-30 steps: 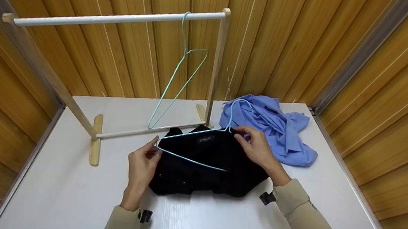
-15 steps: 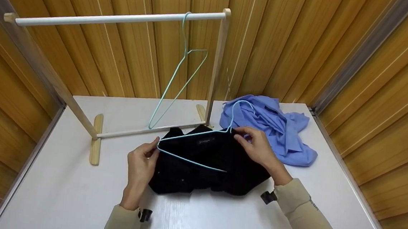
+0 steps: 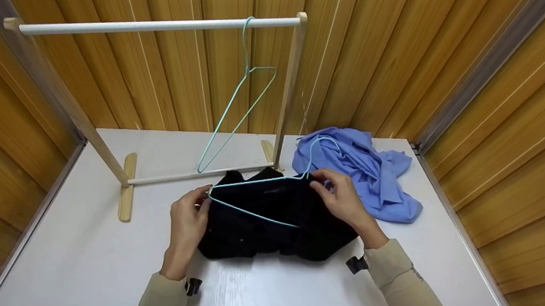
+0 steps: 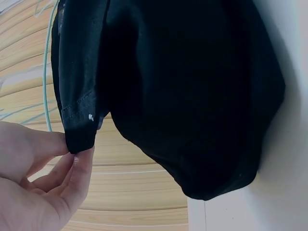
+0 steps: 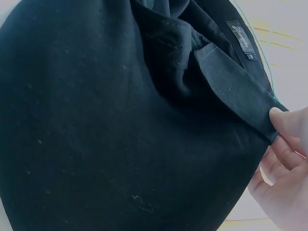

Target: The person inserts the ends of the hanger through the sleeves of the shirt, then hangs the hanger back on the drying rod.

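A black garment (image 3: 257,238) with a label (image 5: 242,40) inside its band spreads between my two hands over the table; its exact kind is unclear. My left hand (image 3: 188,219) pinches a corner of the band in the left wrist view. The end of a light green wire hanger (image 3: 256,180) reaches the same fingertips. My right hand (image 3: 341,196) pinches the band's other side near the base of the hanger's hook. One hanger arm lies along the band; the lower bar's right end disappears in the black cloth.
Behind my hands, a clothes rack (image 3: 156,25) stands on the white table (image 3: 83,250). Another light green hanger (image 3: 230,107) hangs from its white rail. A crumpled blue shirt (image 3: 385,189) lies at the back right, and wood-panelled walls enclose the table.
Both hands keep their grip on the black garment. The hanger and cloth shift only very slightly, with the hook settling a little lower.
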Demonstrator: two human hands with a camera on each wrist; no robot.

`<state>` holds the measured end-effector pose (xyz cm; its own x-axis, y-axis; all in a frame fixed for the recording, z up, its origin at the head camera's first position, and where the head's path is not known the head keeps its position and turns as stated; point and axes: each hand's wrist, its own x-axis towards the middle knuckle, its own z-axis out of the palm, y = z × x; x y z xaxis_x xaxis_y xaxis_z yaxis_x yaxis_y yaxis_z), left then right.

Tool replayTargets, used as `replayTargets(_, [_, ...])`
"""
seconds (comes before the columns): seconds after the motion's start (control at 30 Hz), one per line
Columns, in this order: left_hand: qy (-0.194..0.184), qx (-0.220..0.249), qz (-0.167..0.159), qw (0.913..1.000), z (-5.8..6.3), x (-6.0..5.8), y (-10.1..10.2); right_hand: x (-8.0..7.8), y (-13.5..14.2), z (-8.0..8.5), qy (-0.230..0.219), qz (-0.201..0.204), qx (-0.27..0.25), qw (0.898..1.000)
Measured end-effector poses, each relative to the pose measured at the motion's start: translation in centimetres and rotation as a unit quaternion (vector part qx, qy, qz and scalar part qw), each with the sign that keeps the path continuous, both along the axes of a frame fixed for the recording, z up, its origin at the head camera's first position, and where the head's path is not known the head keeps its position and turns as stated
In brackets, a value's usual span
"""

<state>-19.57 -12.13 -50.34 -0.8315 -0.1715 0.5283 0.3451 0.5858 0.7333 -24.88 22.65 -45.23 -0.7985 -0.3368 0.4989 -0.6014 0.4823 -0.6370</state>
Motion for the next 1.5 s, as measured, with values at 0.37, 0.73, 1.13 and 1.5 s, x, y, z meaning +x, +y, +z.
replayTargets(0.37, [0.034, -0.044, 0.007, 0.9984, 0.6, 0.0, 0.1, -0.1, 0.2, 0.1, 0.049, 0.003, 0.022, 0.999])
replayTargets(0.73, [0.016, -0.038, 0.004, 0.9991, 1.4, 0.0, 0.2, -0.5, 0.0, 0.3, 0.131, 0.033, 0.003, 0.991])
replayTargets(1.13, [0.023, -0.027, 0.004, 0.9994, 1.8, -0.1, 0.0, -0.7, 0.1, 0.2, 0.16, 0.045, 0.017, 0.986])
replayTargets(1.5, [0.019, -0.027, 0.003, 0.9994, 2.0, -0.1, 0.0, -0.8, 0.1, -0.3, 0.176, 0.042, 0.054, 0.982])
